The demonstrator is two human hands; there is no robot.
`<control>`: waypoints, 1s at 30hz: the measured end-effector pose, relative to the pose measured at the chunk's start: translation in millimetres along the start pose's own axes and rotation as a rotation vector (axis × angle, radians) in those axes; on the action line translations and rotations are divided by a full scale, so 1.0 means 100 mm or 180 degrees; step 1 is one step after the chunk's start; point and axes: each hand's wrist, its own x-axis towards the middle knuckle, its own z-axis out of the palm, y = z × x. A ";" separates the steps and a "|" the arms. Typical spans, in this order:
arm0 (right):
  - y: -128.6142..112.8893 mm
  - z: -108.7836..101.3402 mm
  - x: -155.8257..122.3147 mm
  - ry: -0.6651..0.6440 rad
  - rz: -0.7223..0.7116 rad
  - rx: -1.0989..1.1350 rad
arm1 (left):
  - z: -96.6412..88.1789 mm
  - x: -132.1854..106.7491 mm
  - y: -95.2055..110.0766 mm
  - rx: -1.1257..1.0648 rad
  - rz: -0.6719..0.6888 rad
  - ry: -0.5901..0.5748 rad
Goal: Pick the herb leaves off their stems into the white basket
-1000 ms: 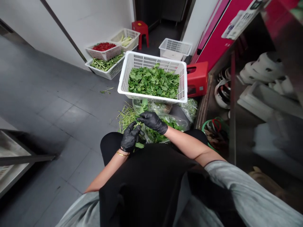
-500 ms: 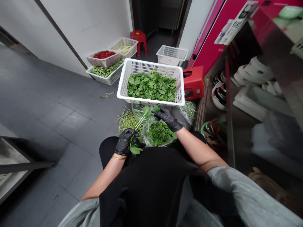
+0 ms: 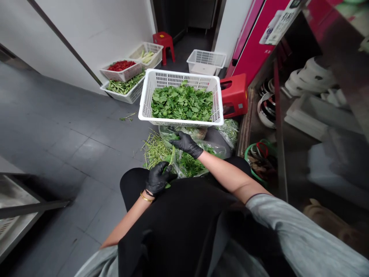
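Both my hands wear black gloves. My left hand (image 3: 158, 177) is closed round the lower end of a green leafy stem (image 3: 172, 156) above my lap. My right hand (image 3: 186, 143) pinches the top of the same stem, just in front of a clear plastic bag of greens (image 3: 192, 163). Beyond it sits a white basket (image 3: 147, 100) holding picked green leaves (image 3: 182, 102). A heap of stripped stems (image 3: 155, 148) lies on the floor to the left of the bag.
Against the far wall stand white baskets of red chillies (image 3: 121, 66), green beans (image 3: 122, 87) and pale stalks (image 3: 146, 56), plus an empty basket (image 3: 206, 61). Red stools (image 3: 236, 95) (image 3: 160, 38) stand nearby. A shelf with bowls (image 3: 268, 109) runs along the right; a metal rack (image 3: 17, 200) is at the left.
My right hand reached out toward the basket with picked leaves, then came back to the stem top. My left hand stayed near my lap holding the stem.
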 end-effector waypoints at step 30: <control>-0.07 -0.72 0.72 -0.0509 0.0118 0.1866 | -0.07 0.69 0.12 -0.2454 -0.1218 -0.0568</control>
